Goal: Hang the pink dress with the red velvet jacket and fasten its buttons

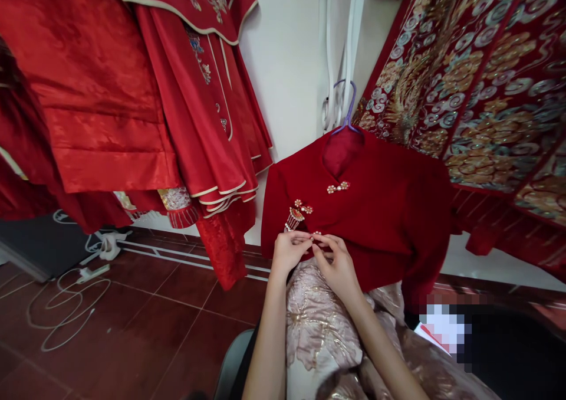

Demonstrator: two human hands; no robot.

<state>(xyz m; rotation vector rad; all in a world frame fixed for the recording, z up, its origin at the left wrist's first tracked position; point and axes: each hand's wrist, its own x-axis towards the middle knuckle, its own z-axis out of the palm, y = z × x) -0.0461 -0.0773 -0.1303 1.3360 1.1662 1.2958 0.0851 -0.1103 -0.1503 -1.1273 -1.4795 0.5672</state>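
Note:
A dark red jacket [375,211] hangs in front of me on a purple hanger [350,111]. Beaded flower fasteners [338,187] run down its slanted front, and a fan-shaped tassel ornament [295,216] dangles from the edge. At the lower front, my left hand [292,251] and my right hand [333,264] meet fingertip to fingertip. Both pinch at a small beaded fastener [316,233], mostly hidden by the fingers. Below the hands, a pale floral brocade garment [322,323] with gold lines spreads over my lap.
Red garments with cream piping [198,93] hang at the left. A heavily embroidered red garment [477,93] fills the upper right. White cables [66,305] and a power strip [92,273] lie on the tiled floor [177,335]. A white rack pole [349,40] stands behind the jacket.

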